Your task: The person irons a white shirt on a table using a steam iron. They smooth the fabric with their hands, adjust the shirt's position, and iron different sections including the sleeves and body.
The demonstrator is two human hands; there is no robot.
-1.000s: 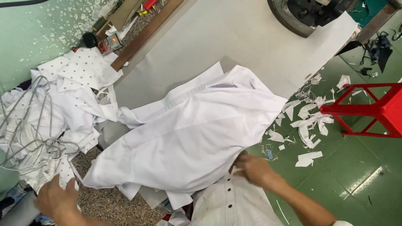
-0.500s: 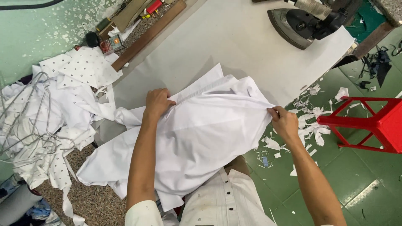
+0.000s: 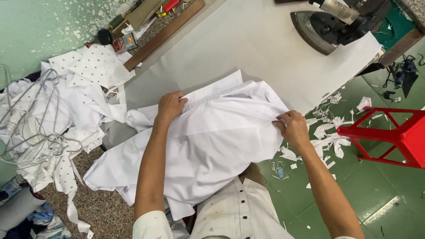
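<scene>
A white shirt [image 3: 212, 141] lies spread over the near end of a white padded ironing table [image 3: 248, 48]. My left hand [image 3: 169, 106] presses on the shirt near its collar edge, fingers curled into the cloth. At the shirt's right edge my right hand [image 3: 292, 127] pinches the fabric where it hangs over the table's side. Both forearms reach out from the bottom of the view.
A dark iron [image 3: 332, 24] rests at the table's far right corner. A heap of white and dotted garments with wire hangers [image 3: 40, 115] lies at the left. A red stool [image 3: 394, 132] stands on the green floor among paper scraps [image 3: 327, 132]. A wooden strip [image 3: 164, 33] lies at the back.
A second ago my left hand was low at the left and my right hand near my body. Both reached up onto the shirt, and since half a second ago have barely shifted.
</scene>
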